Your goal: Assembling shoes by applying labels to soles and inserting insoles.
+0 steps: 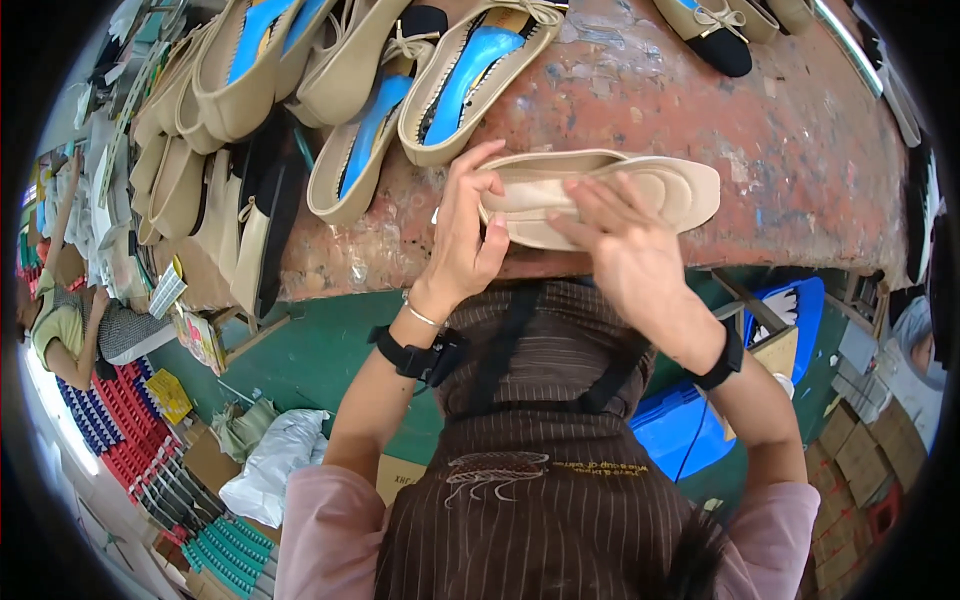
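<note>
In the head view, we see a beige shoe (522, 236) lying across the middle of the frame, just above its centre, over the near edge of a worn reddish counter (810, 150). Our left hand (463, 230) has its fingers clamped on the shoe's left end, the thumb on the side lower in the frame. Our right hand (640, 255) is blurred, its fingers close together and laid on a beige padded insole (690, 193); we cannot tell whether they grip it. The insole lies partly inside the shoe, its broad rounded end toward the right of the frame.

In the upper left we see a crowd of beige shoes (232, 108), several with bright blue strips (462, 85) inside. A shoe with a black toe (722, 52) sits at the upper right. Below the counter's edge we see a brown striped apron (540, 430), a blue bin (660, 420) right of it and a white bag (272, 468) at the lower left, above a green floor (320, 350). A co-worker in a yellow-green top (62, 322) is at the far left.
</note>
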`<state>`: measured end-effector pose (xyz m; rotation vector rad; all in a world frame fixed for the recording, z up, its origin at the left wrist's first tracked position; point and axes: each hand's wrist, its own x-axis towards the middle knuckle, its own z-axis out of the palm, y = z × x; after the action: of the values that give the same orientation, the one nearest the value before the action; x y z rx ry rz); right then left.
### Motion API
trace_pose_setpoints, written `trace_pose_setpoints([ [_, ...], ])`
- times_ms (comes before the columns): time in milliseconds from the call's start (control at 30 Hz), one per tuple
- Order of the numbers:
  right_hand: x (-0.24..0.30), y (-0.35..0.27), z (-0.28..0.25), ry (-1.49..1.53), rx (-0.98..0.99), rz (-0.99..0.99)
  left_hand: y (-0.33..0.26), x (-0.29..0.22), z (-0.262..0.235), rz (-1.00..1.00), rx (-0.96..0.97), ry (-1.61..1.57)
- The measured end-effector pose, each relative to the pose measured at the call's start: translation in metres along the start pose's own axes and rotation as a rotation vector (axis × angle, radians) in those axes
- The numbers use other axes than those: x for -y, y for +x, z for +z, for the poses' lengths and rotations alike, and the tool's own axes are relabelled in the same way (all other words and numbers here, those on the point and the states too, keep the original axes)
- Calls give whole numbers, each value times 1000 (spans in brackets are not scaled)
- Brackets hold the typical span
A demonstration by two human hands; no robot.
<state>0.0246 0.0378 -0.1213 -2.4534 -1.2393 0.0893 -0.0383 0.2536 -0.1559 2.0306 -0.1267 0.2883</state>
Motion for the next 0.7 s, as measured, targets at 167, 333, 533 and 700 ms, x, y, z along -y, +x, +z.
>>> trace_pose_setpoints([
  [167, 11, 7, -6, -79, -38, 22, 1, -11, 10, -29, -84, 66],
  [333, -22, 26, -32, -234, -517, 350, -23, -76, 41, -47, 132, 336],
  [533, -35, 30, -62, 578, -301, 539, -11, -103, 70, -24, 420, 496],
  [700, 15, -32, -30, 180, -237, 271, -8, -97, 72, -55, 644, 660],
])
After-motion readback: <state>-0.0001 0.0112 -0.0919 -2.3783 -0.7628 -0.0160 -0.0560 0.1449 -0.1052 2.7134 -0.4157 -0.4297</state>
